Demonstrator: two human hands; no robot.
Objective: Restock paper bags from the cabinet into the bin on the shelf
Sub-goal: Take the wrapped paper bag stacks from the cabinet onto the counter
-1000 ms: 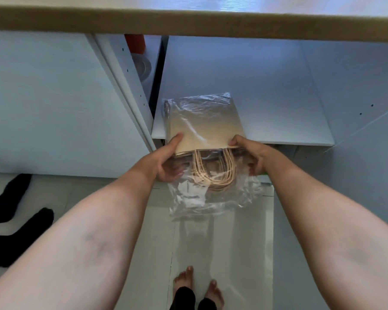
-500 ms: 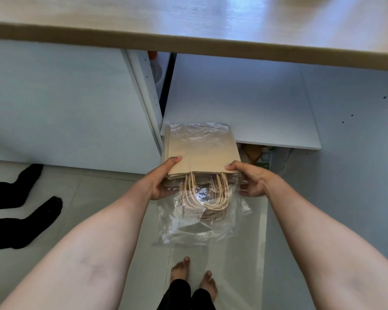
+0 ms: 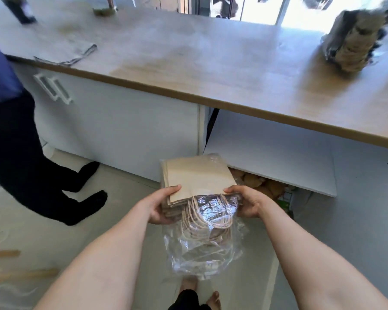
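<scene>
A stack of flat brown paper bags [image 3: 197, 177] with twisted handles lies in a clear plastic wrapper [image 3: 202, 249] that hangs down loose below it. My left hand [image 3: 161, 206] grips the stack's left near corner. My right hand [image 3: 244, 203] grips its right near corner. The stack is held level in front of the open white cabinet [image 3: 273, 159], clear of its shelf. Another wrapped bundle of paper bags [image 3: 349, 41] stands on the wooden countertop [image 3: 211, 63] at the far right. No bin is in view.
Another person in dark trousers and socks [image 3: 31, 153] stands at the left by the closed cabinet door [image 3: 121, 130]. A folded grey cloth [image 3: 67, 52] lies on the counter. Brown items [image 3: 260, 184] sit under the cabinet shelf. My bare feet [image 3: 199, 294] are on the tiled floor.
Both hands have drawn the wrapped stack out of the cabinet and toward me. My view has risen, so the countertop and the other person now show.
</scene>
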